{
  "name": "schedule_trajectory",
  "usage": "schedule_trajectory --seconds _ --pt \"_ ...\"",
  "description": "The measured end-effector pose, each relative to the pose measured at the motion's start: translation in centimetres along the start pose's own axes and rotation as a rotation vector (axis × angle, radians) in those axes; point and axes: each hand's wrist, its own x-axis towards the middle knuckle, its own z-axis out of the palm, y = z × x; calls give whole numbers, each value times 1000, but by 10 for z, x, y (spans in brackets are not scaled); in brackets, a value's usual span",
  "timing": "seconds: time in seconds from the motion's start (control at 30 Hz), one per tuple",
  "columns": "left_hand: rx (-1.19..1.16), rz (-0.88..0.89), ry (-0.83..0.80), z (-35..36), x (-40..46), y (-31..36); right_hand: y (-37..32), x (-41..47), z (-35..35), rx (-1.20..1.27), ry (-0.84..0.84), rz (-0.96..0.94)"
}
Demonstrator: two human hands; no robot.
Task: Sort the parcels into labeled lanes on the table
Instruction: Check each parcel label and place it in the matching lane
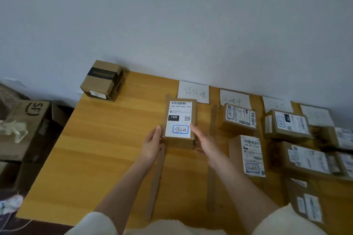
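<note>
Both straight-fingered, the left hand (152, 144) and right hand (205, 142) flank the parcel (180, 123), pressing its sides.

A pale grey-white wall (172, 15) fills the upper part of the view, meeting the far edge of the table. Left of the table, lower down, stands a large brown carton (24, 129) printed with an "SF" logo. On its top lies a crumpled piece of whitish material (13, 129), possibly plastic wrap or tape. At the lower left edge sits a small, blurred, pale bundle (10, 204), too indistinct to identify.
</note>
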Motion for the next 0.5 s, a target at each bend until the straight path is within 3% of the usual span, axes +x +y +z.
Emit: schedule_trajectory --seconds 0.17,0.33,0.5 --pt "124 -10 62 0 10 -4 3 7 -3 180 81 109" --pt "281 -45 97 -8 18 -7 -6 18 7 497 66 227" --pt "432 -92 114 -20 33 -13 -23 36 26 648 57 277"
